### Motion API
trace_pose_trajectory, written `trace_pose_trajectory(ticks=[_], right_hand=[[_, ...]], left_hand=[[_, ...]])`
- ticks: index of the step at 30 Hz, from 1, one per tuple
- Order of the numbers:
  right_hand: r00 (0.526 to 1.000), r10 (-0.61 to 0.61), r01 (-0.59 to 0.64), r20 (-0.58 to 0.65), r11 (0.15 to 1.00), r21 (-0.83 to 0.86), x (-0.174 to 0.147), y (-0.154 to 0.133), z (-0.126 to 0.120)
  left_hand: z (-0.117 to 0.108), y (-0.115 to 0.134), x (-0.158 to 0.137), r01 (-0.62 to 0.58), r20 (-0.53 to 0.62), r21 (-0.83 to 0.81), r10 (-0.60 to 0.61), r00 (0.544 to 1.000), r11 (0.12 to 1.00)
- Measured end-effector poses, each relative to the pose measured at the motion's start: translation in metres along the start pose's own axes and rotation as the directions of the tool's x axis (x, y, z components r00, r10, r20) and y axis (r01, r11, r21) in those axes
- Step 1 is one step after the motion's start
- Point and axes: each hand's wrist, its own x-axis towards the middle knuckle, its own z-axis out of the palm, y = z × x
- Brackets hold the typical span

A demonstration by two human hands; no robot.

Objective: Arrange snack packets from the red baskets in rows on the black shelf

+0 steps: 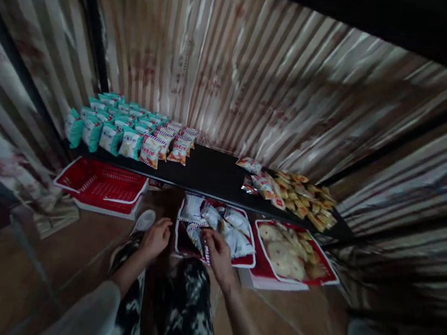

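My right hand [217,250] is down in the middle red basket [251,245], its fingers closed at the edge of a striped snack bag [195,235]. Other silvery-white snack bags [236,220] lie heaped about it in the same basket. To the left of that basket, over my knee, my left hand [156,239] hovers with fingers loosely bent and a little apart. Nothing shows between them. Dim light and blur hide the exact contact of the right fingertips.
A low black shelf [214,174] carries rows of teal snack bags [111,137], orange-and-white bags [154,148] and yellow packets [305,200]. Below stand a red basket [102,182] at left and another basket [258,232] of pale and yellow packets at right. A striped curtain [236,70] hangs behind.
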Motion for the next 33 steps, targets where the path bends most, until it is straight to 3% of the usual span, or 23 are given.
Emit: trace_pose_trajectory(ticks=[4, 10, 16, 21, 24, 28, 33], right_hand=[[0.994, 0.107, -0.107, -0.011, 0.994, -0.007, -0.019, 0.017, -0.024], [0.977, 0.191, -0.194, -0.098, 0.981, -0.025, -0.036, 0.038, -0.052], [0.960, 0.175, -0.186, -0.220, 0.982, -0.033, -0.030, 0.046, -0.065], [0.949, 0.159, -0.190, -0.274, 0.978, -0.090, -0.009, 0.049, -0.052], [0.960, 0.137, -0.186, -0.243, 0.964, -0.193, 0.004, 0.047, -0.036], [0.970, 0.125, -0.181, -0.209, 0.943, -0.278, 0.017, 0.041, -0.019], [0.978, 0.127, -0.170, -0.163, 0.944, -0.284, 0.023, 0.029, -0.016]], left_hand=[[0.015, 0.016, 0.001, -0.050, 0.112, 0.009, 0.048, 0.992, 0.999], [0.030, 0.035, 0.019, -0.183, 0.361, 0.086, 0.141, 0.922, 0.979], [0.037, 0.043, 0.016, -0.350, 0.567, 0.142, 0.214, 0.796, 0.926], [0.048, 0.019, 0.015, -0.433, 0.725, 0.141, 0.205, 0.657, 0.890], [0.062, 0.003, 0.018, -0.429, 0.767, 0.099, 0.205, 0.608, 0.898], [0.079, -0.011, 0.016, -0.357, 0.780, 0.019, 0.210, 0.589, 0.934], [0.086, -0.025, 0.011, -0.196, 0.744, -0.154, 0.244, 0.622, 0.968]])
